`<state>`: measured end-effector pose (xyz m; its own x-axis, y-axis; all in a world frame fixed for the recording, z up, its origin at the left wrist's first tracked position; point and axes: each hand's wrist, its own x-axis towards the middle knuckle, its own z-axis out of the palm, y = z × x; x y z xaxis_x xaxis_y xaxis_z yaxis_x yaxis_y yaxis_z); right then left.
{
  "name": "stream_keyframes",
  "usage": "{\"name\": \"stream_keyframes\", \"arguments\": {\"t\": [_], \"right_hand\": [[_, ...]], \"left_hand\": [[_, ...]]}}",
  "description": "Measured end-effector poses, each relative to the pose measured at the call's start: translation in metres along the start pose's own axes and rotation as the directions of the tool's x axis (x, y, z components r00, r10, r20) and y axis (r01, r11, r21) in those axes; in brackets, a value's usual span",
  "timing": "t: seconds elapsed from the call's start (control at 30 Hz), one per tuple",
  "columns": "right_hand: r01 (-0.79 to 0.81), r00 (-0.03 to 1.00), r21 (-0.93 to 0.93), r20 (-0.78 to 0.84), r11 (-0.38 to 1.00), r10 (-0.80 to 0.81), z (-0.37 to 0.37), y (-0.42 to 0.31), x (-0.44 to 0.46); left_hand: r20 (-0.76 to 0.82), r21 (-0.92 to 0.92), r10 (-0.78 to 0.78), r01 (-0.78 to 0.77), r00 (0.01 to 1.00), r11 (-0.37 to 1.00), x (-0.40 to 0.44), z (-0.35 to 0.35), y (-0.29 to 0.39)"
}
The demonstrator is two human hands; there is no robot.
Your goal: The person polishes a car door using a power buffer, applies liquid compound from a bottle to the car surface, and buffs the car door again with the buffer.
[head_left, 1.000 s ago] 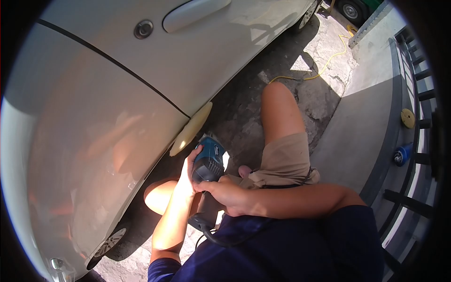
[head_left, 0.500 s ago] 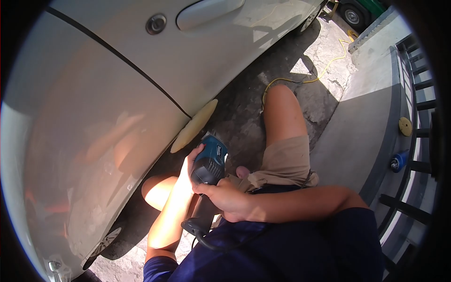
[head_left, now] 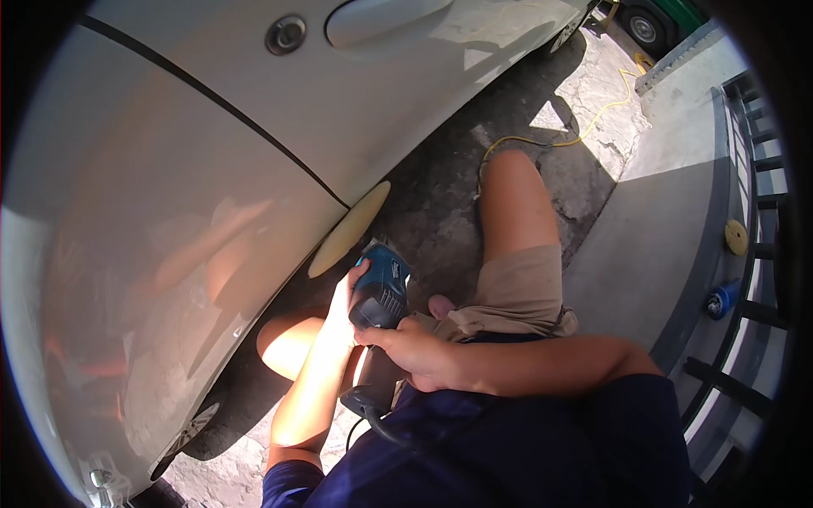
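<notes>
A blue and black power polisher (head_left: 380, 288) with a pale yellow round pad (head_left: 351, 230) is held between both my hands. The pad's edge-on disc stands close against the lower side of the white car (head_left: 195, 195), near the door seam; whether it touches cannot be told. My left hand (head_left: 343, 300) wraps round the left side of the tool's body. My right hand (head_left: 415, 349) grips the tool's rear handle, just below the body. Its black cord runs from the handle's end past my dark blue shirt.
A yellow cord (head_left: 584, 135) crosses the cracked concrete floor beyond my bent knee. To the right, a grey ledge (head_left: 656, 245) runs beside black railings (head_left: 737, 389). A yellow round pad (head_left: 736, 238) and a blue bottle (head_left: 721, 300) rest by them. A green vehicle (head_left: 677, 17) is at the top.
The view has shifted slightly, so the car's lock and handle appear further right. Both hands keep their hold on the polisher, which stays in nearly the same place by the car.
</notes>
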<state>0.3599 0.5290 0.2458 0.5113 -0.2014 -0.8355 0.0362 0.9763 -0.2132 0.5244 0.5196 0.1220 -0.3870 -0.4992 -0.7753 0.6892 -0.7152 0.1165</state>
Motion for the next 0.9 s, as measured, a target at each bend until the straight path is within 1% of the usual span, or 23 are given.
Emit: {"name": "stream_keyframes", "arguments": {"t": [0.03, 0.07, 0.1, 0.13, 0.17, 0.23, 0.37, 0.4, 0.47, 0.5, 0.57, 0.7, 0.73, 0.77, 0.83, 0.87, 0.9], "right_hand": [[0.007, 1.000, -0.003, -0.031, 1.000, -0.007, -0.004, -0.001, 0.005], [0.016, 0.998, -0.006, -0.061, 1.000, -0.016, -0.009, -0.003, 0.010], [0.025, 0.996, -0.009, -0.091, 1.000, -0.025, -0.011, -0.009, 0.011], [-0.017, 0.994, -0.037, -0.104, 0.999, 0.014, -0.012, -0.019, 0.011], [-0.001, 0.995, -0.035, -0.102, 0.999, -0.003, -0.016, -0.024, 0.012], [0.029, 0.995, -0.029, -0.095, 0.999, -0.032, -0.026, -0.029, 0.019], [0.006, 0.997, -0.023, -0.079, 1.000, -0.008, -0.040, -0.035, 0.037], [0.008, 0.998, -0.025, -0.068, 1.000, -0.010, -0.041, -0.035, 0.040], [0.006, 0.995, -0.038, -0.099, 0.999, -0.010, -0.040, -0.033, 0.040], [0.006, 0.993, -0.044, -0.114, 0.999, -0.011, -0.039, -0.034, 0.038], [-0.010, 0.997, -0.048, -0.083, 0.999, 0.006, -0.043, -0.030, 0.045], [-0.028, 0.999, -0.053, -0.020, 0.998, 0.027, -0.048, -0.023, 0.033], [-0.048, 0.998, -0.043, 0.043, 0.998, 0.050, -0.057, -0.015, 0.041], [-0.070, 0.995, -0.063, 0.062, 0.996, 0.074, -0.069, -0.009, 0.045], [-0.113, 0.987, -0.106, 0.098, 0.988, 0.123, -0.079, -0.013, 0.032], [-0.111, 0.991, -0.160, 0.062, 0.981, 0.122, -0.081, -0.016, 0.023], [-0.121, 0.988, -0.188, 0.067, 0.975, 0.136, -0.086, -0.014, 0.024]], "left_hand": [[-0.009, 0.036, -0.005, 0.005, 1.000, 0.999, 0.003, 0.008, 0.003], [-0.028, 0.010, 0.012, -0.011, 1.000, 1.000, 0.004, 0.018, 0.004], [-0.005, 0.017, -0.004, 0.004, 1.000, 1.000, 0.011, 0.019, 0.008], [0.016, 0.023, -0.020, 0.020, 1.000, 1.000, 0.022, 0.016, 0.011], [0.035, 0.029, -0.037, 0.036, 0.999, 0.999, 0.031, 0.013, 0.014], [0.013, 0.030, -0.045, 0.045, 0.999, 0.999, 0.046, 0.013, 0.017], [-0.075, 0.032, -0.049, 0.052, 0.996, 0.998, 0.056, 0.020, 0.017], [-0.055, 0.040, -0.054, 0.056, 0.997, 0.998, 0.059, 0.016, 0.017], [-0.016, 0.057, -0.059, 0.060, 0.998, 0.997, 0.067, 0.004, 0.018], [-0.037, 0.086, 0.009, -0.005, 0.999, 0.996, 0.062, 0.008, 0.015], [-0.074, 0.150, 0.146, -0.134, 0.986, 0.980, 0.046, 0.018, 0.007], [-0.092, 0.078, 0.060, -0.053, 0.994, 0.996, 0.047, -0.003, 0.001], [-0.106, 0.045, 0.041, -0.036, 0.994, 0.998, 0.045, -0.005, -0.004], [-0.117, 0.011, 0.025, -0.024, 0.993, 1.000, 0.044, -0.007, -0.008], [-0.141, 0.010, 0.076, -0.075, 0.987, 0.997, 0.038, -0.002, -0.021], [-0.143, 0.002, 0.097, -0.098, 0.985, 0.995, 0.036, 0.000, -0.030], [-0.146, -0.005, 0.118, -0.120, 0.982, 0.993, 0.035, 0.001, -0.038]]}}
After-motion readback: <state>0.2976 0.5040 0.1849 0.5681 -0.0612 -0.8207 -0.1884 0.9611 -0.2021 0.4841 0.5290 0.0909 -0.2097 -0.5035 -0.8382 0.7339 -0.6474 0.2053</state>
